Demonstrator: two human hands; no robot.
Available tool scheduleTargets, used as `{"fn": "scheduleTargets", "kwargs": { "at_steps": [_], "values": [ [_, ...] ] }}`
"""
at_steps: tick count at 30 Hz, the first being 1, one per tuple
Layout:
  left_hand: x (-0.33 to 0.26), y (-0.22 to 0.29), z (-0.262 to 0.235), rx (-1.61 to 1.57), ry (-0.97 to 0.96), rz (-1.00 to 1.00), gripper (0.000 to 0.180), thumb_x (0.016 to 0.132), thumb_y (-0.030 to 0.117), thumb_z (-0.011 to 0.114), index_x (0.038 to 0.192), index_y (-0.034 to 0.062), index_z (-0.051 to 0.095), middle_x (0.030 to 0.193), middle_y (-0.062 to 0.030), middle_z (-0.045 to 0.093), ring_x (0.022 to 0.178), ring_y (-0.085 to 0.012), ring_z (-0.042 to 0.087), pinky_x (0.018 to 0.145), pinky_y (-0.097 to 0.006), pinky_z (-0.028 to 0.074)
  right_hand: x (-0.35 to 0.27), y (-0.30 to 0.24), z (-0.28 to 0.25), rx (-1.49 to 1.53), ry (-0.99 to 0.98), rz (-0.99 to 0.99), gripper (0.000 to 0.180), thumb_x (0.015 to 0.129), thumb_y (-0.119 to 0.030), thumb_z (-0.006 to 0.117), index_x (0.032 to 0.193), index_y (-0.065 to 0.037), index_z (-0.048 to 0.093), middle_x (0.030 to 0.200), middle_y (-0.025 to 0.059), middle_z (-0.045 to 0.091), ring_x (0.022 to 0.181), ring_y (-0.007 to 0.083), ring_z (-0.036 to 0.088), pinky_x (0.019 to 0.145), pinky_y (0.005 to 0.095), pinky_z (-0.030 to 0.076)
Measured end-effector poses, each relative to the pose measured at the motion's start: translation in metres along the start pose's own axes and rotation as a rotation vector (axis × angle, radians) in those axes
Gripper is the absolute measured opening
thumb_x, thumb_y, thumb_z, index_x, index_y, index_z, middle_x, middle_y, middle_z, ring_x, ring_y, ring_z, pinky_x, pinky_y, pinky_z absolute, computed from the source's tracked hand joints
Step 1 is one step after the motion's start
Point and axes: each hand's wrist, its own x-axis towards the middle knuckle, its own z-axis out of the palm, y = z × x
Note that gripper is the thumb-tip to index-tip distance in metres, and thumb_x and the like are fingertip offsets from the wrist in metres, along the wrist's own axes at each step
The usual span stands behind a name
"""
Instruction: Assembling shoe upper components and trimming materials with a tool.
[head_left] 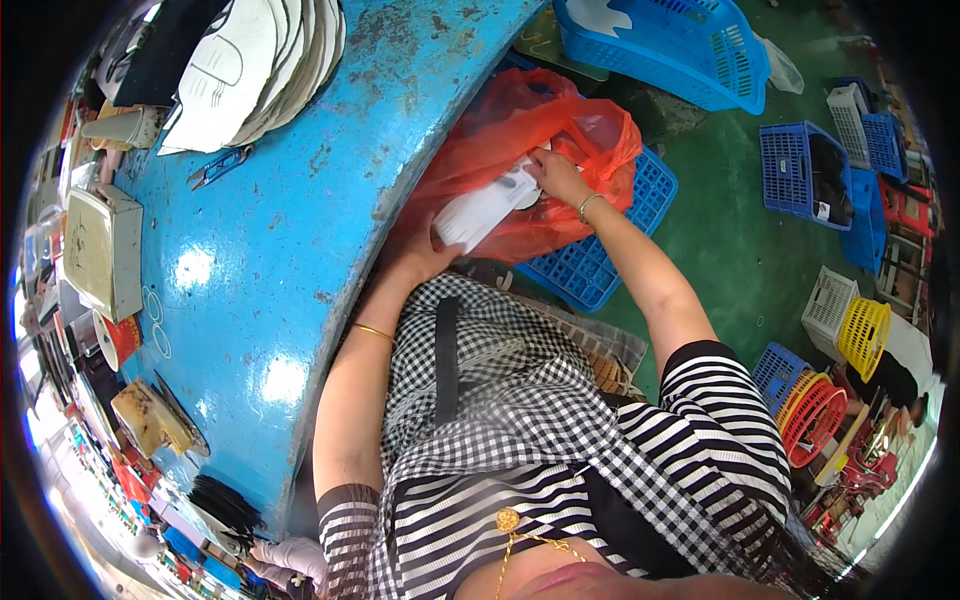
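A red plastic bag (600, 140) lies wide open beside the blue table's edge, on top of a blue plastic crate (655, 190). Flat white cut pieces (485, 210) are in the mouth of the bag, held between my two hands. My left hand (425, 255) grips their near end, its thumb on top and the other fingers hidden beneath. At their far end, my right hand (553, 172) pinches the pieces, with its fingers partly inside the bag. How many pieces there are, and their material, I cannot make out.
On the blue table (260, 220) lie a stack of pale patterns (250, 75), thread snips (220, 167) and a box-like block (103, 250). A blue basket (665, 50) stands beyond the bag. Several crates (805, 175) line the green floor at right.
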Motion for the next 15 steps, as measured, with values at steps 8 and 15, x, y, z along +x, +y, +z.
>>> {"fn": "scheduleTargets", "kwargs": {
  "at_steps": [8,15],
  "values": [
    [0.011,-0.009,0.005,0.190,-0.120,-0.077,0.041,0.086,0.048,0.064,0.108,0.0150,0.073,0.111,-0.0141,0.070,0.102,-0.0337,0.066,0.091,-0.043,0.051,-0.017,-0.017,-0.021,-0.010,0.515,-0.042,0.029,0.094,-0.018,0.055,0.118,-0.002,0.053,0.105,0.0287,0.063,0.096,0.0485,0.060,0.083,0.0546,0.048],
    [-0.039,-0.012,0.002,-0.238,0.171,0.390,0.037,0.090,0.019,0.062,0.121,-0.0002,0.061,0.120,-0.0235,0.063,0.112,-0.0389,0.059,0.096,-0.045,0.047,-0.043,-0.075,-0.093,0.287,0.263,-0.034,0.029,0.093,-0.019,0.062,0.112,0.002,0.056,0.114,0.0190,0.065,0.104,0.0293,0.065,0.088,0.0381,0.052]
  ]
}}
